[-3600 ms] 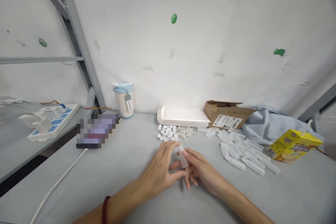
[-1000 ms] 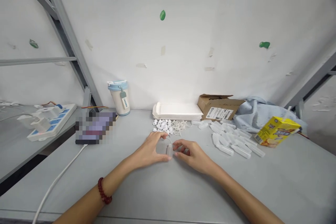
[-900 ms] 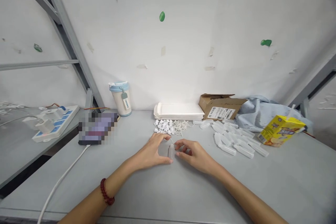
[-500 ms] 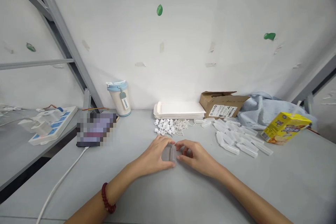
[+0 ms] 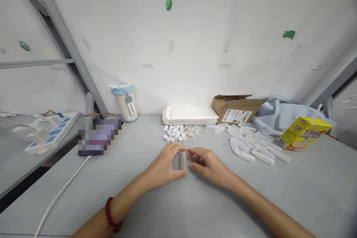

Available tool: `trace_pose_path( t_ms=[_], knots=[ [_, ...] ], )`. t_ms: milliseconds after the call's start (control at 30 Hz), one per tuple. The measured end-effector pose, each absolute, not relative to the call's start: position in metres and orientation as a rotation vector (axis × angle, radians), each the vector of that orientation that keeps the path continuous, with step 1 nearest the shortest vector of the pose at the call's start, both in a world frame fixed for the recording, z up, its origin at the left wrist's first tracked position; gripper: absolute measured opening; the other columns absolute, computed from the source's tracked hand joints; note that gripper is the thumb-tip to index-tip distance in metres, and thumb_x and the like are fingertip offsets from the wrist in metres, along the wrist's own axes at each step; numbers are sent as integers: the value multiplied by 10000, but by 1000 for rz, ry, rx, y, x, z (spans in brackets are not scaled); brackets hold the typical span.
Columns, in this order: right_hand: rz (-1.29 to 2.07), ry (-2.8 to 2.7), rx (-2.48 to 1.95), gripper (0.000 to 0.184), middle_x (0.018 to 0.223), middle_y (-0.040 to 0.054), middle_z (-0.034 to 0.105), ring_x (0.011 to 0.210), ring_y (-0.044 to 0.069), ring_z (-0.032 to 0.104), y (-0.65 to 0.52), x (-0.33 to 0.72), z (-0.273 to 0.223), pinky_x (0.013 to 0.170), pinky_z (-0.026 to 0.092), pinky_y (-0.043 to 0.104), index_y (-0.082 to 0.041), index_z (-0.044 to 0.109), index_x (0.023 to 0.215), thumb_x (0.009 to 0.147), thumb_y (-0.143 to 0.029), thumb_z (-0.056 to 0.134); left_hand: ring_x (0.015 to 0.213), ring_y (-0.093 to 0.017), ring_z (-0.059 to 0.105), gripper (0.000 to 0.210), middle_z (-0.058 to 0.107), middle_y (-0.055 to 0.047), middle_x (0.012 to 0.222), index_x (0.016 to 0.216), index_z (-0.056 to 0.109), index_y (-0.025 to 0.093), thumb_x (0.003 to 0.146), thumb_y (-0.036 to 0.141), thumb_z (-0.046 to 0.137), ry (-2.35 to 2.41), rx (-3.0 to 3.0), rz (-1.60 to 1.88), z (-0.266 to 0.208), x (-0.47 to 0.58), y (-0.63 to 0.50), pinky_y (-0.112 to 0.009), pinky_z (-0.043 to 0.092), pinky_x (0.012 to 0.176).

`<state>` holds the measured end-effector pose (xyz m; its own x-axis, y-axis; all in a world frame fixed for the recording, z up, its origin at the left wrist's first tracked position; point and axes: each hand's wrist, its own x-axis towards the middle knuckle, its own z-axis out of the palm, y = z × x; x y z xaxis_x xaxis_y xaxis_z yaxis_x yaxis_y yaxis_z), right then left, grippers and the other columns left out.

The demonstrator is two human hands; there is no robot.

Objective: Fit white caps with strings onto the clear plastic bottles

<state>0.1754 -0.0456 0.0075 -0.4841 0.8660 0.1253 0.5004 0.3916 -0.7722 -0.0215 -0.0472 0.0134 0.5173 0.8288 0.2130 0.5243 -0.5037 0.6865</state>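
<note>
Near the middle of the table, my left hand (image 5: 166, 163) holds a small translucent plastic tube (image 5: 183, 161) upright between thumb and fingers. A dark red bead bracelet (image 5: 111, 215) circles my left wrist. Just right of the tube is my right hand (image 5: 205, 163), its thumb and forefinger apart and the other fingers curled; I cannot tell whether its fingertips touch the tube. Behind the hands lie several small white caps (image 5: 174, 133) beside a heap of thin white strings (image 5: 192, 132). More translucent tubes (image 5: 248, 145) are piled to the right.
At the back are a stack of flat white boxes (image 5: 191, 115) and an opened cardboard box (image 5: 237, 111). Light blue cloth (image 5: 281, 113) and a yellow drink carton (image 5: 304, 134) occupy the right. A tumbler (image 5: 125, 103), a blurred phone (image 5: 99, 137) with a white cable (image 5: 63, 193) and a power strip (image 5: 52, 134) stand left.
The view has shifted slightly. My left hand keeps its grip on the tube, and my right hand stays beside it with almost the same finger shape.
</note>
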Motion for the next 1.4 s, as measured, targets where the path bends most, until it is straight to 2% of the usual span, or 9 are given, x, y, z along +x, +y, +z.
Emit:
trace_pose_path(
  t_ms=[300,467,567,767,933,1067,1400],
  knots=[
    [904,-2075,-1118,272,1023,44,648,750,137,613,-49,173,12,604,464,241,-195,628,1048,803,-156,516,1077,-232,479,488,504,-53,1170,1123,451,251,690,239,676,1174,2187,805,8,-18,-47,-381,426,898],
    [893,-2071,-1086,289,1065,72,616,830,157,601,-47,173,10,610,478,241,-177,605,1070,790,-156,536,1094,-230,475,449,515,-69,1164,1087,463,223,692,233,677,1178,2214,806,7,-19,-46,-382,413,925],
    [846,-2124,-1071,295,1070,80,606,810,157,581,-45,173,7,613,476,251,-174,608,1064,774,-150,559,1086,-240,481,436,527,-78,1149,1076,475,215,692,247,680,1188,2229,787,6,-20,-45,-396,408,927],
    [751,-2218,-1023,288,1041,76,612,818,161,570,-46,172,5,682,482,280,-176,611,1062,789,-123,536,1021,-229,501,289,578,-41,1035,962,527,216,707,243,661,1125,2310,760,7,-24,-44,-378,423,884],
    [702,-2268,-1036,314,1093,94,587,900,191,575,-49,171,5,763,494,324,-185,595,1092,789,-124,539,977,-231,510,280,576,-41,990,954,531,217,707,238,662,1156,2354,688,15,-27,-45,-366,436,844],
    [627,-2317,-1012,355,1138,117,557,1029,221,544,-50,171,2,874,469,370,-174,565,1146,794,-132,538,992,-234,510,305,572,-50,1010,961,521,210,703,257,677,1178,2360,650,18,-29,-47,-367,432,863],
    [527,-2346,-1015,356,1139,119,563,1023,224,560,-48,173,-5,848,497,378,-189,546,1160,805,-160,545,1044,-226,526,355,580,-49,1116,1072,518,226,746,292,640,1148,2324,644,10,-29,-46,-362,419,907]
  ],
)
